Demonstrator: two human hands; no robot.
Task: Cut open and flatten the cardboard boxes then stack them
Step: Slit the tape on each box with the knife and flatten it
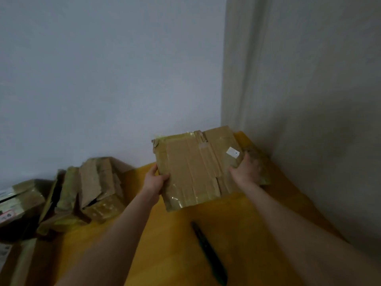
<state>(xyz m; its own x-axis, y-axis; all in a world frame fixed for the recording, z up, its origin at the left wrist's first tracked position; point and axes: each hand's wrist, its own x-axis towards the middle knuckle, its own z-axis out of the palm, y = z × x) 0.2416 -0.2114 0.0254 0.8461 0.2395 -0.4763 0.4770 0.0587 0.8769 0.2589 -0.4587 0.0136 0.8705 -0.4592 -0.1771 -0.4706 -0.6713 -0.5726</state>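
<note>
A flattened brown cardboard box [193,168] with shiny tape strips and a small white label is held tilted above the yellow table [177,244], near the far right corner. My left hand [155,180] grips its left edge. My right hand [246,169] grips its right edge. More flattened cardboard [262,170] lies under it at the right, mostly hidden. A dark utility knife [208,250] lies on the table in front of the box, between my forearms.
A heap of taped cardboard boxes [88,190] stands at the table's left, some opened, some whole with labels [12,205]. White walls close off the back and the right side; the wall corner is just behind the held box.
</note>
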